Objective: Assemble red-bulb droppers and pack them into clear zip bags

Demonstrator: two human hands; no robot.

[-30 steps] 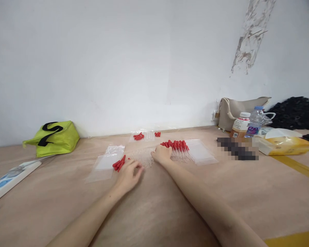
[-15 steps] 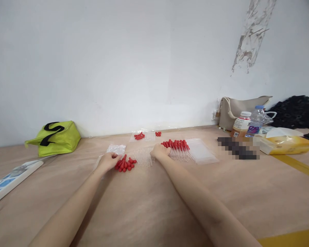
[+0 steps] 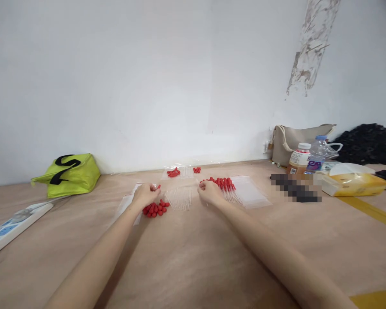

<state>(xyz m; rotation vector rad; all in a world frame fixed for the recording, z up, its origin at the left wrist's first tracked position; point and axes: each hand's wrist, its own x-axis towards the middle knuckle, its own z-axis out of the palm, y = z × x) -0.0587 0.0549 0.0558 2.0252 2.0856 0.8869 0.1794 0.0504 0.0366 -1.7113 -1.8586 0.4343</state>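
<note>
My left hand [image 3: 145, 195] pinches a small red rubber bulb [image 3: 158, 187], raised just above a pile of red rubber bulbs [image 3: 154, 210]. Between my hands lies a row of thin clear dropper tubes [image 3: 179, 200]. My right hand [image 3: 210, 192] is closed in a pinch on what looks like one clear dropper tube [image 3: 198, 183], its outline faint. Right beside that hand, assembled droppers [image 3: 229, 185] with red bulbs lie side by side, partly hidden by the hand. A clear zip bag [image 3: 252, 193] lies flat to their right.
Another zip bag [image 3: 124, 207] lies by my left wrist. Near the wall are more red bulbs [image 3: 173, 172] on clear plastic. A green bag [image 3: 73, 174] and power strip [image 3: 19, 223] stand left; bottles [image 3: 298, 159], a tissue pack [image 3: 357, 183] and a beige bag [image 3: 281, 148] stand right.
My left hand has risen from the bulb pile with a red bulb. My right hand has moved slightly right, away from the row of tubes, with a tube apparently in its fingers.
</note>
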